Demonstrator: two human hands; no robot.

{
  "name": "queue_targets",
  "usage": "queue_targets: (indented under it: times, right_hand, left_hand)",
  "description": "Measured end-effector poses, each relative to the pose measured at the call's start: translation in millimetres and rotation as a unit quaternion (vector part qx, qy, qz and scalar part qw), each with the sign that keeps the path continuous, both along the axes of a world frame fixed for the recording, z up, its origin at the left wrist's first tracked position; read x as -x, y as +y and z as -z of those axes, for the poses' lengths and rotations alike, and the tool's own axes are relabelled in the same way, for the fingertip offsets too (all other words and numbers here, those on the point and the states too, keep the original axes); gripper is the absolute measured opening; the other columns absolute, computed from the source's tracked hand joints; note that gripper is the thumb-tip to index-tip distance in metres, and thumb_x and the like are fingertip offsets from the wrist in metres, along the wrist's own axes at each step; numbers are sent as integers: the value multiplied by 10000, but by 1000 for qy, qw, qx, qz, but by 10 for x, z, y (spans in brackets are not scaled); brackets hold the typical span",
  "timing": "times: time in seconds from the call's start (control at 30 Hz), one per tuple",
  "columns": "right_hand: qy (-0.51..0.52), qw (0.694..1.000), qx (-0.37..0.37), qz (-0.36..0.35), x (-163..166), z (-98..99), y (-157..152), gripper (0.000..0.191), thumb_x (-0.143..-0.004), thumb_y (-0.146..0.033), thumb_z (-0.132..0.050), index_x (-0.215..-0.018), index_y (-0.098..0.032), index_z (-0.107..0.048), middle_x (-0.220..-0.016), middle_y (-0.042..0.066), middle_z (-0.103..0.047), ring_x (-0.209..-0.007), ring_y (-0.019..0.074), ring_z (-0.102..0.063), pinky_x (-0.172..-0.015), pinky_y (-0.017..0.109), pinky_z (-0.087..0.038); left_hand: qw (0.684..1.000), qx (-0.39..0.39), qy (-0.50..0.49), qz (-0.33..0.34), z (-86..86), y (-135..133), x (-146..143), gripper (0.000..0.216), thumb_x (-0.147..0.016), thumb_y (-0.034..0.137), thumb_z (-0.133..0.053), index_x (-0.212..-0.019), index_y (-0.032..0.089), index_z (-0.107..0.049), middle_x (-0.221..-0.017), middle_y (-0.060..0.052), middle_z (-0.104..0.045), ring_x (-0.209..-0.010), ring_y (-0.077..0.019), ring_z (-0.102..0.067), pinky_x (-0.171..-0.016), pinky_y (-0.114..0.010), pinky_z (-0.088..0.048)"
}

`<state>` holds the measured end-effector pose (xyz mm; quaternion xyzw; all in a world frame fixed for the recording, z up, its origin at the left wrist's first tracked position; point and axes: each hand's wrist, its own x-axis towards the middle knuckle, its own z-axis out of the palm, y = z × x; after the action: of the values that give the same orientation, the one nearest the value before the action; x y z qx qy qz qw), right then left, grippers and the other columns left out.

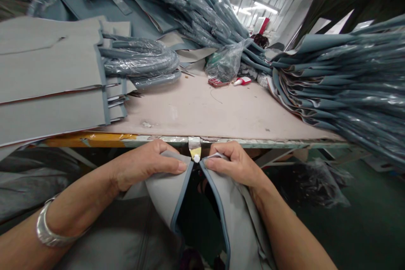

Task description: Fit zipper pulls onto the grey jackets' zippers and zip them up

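My left hand (pixel 160 162) pinches one edge of a grey fabric panel (pixel 164 190) between thumb and fingers. On the other side, my right hand (pixel 232 162) grips the facing fabric edge (pixel 221 202) in the same way. Blue-grey strips line both edges, which nearly meet at the top and spread into a long gap below. Between my hands, a small fitting with a white tip and yellow patch (pixel 196 154) is fixed at the table's front edge. The edge ends lie close beside it; whether they touch it I cannot tell.
Behind my hands is a pale tabletop (pixel 190 109). Stacked grey panels (pixel 50 67) stand at left, plastic-wrapped blue-grey pieces (pixel 354 76) at right, and more are heaped behind. A plastic bag (pixel 224 61), a red box (pixel 218 83) and a small red-and-white bottle (pixel 242 81) lie at the back.
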<state>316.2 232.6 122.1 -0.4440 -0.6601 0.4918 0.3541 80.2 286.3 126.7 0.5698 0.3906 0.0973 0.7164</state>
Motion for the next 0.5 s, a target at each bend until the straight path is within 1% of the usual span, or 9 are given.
queue_targets:
  times: [0.13, 0.37, 0.5]
  right_hand:
    - [9, 1000, 2, 0, -5, 15, 9, 316, -804, -378, -671, -636, -156, -522, -585, -33, -446, -551, 87, -376, -510, 211, -265]
    - [10, 1000, -16, -5, 19, 4, 26, 299, -791, -332, -669, -606, -158, -510, -553, -53, -388, -525, 74, -307, -481, 214, -222]
    - [2, 1000, -14, -1, 15, 0, 14, 304, -796, -346, -661, -610, -159, -509, -556, -47, -407, -530, 79, -329, -487, 212, -244]
  left_hand:
    - [1000, -4, -4, 0, 11, 6, 4, 276, -663, 428, -796, -666, 158, -736, -611, -6, -666, -526, -100, -537, -483, -159, -400]
    - [1000, -15, 1, 4, 24, 1, 11, 278, -666, 428, -783, -654, 156, -729, -598, -2, -643, -519, -89, -501, -489, -162, -366]
    - [1000, -7, -3, 1, 20, -3, 4, 263, -661, 415, -779, -631, 159, -721, -584, 1, -637, -512, -94, -489, -501, -180, -364]
